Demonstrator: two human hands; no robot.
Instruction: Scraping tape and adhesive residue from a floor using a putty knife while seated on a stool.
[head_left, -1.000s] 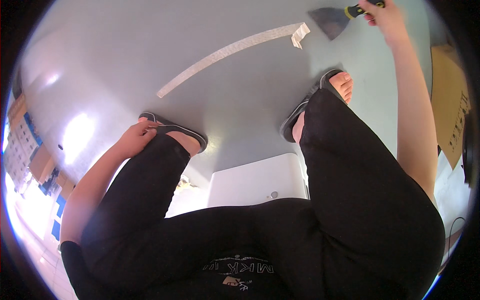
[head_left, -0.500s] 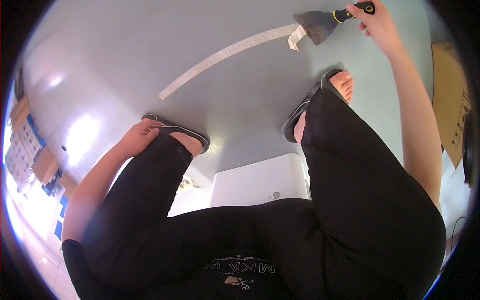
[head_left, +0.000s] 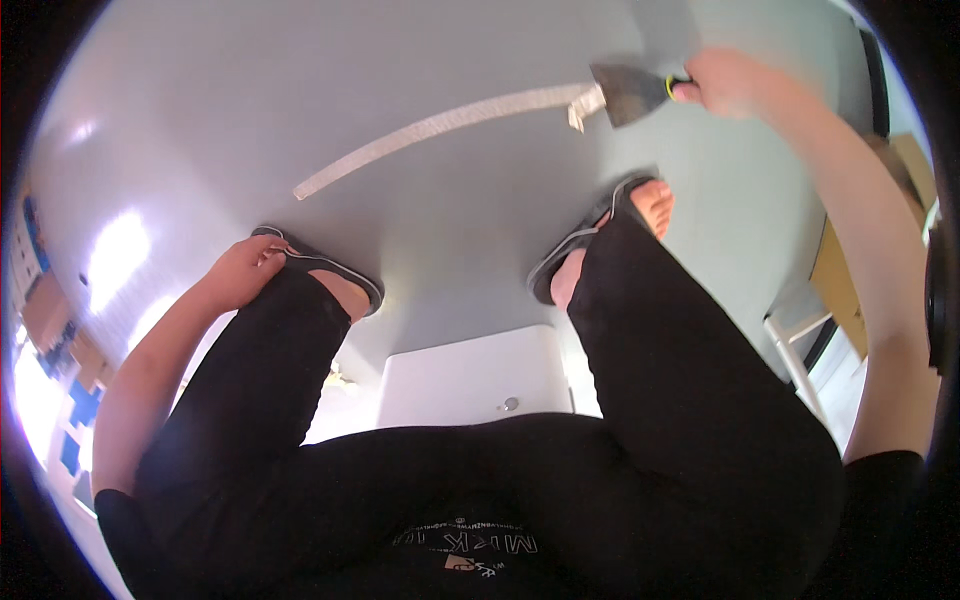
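Since the earlier frame the right hand has come down and left, bringing the flat grey metal scraper with black-and-yellow handle to the lifted end of the long white tape strip on the grey floor.

Head view: right grip is closed round the scraper handle, blade edge just touching the curled tape end. Left hand rests on the left knee, fingers loose, holding nothing.

Risk, as I judge it: too steep a blade could gouge the floor; tape may tear, leaving bits.

Count: 1 scraper, 1 strip, 2 sandals.
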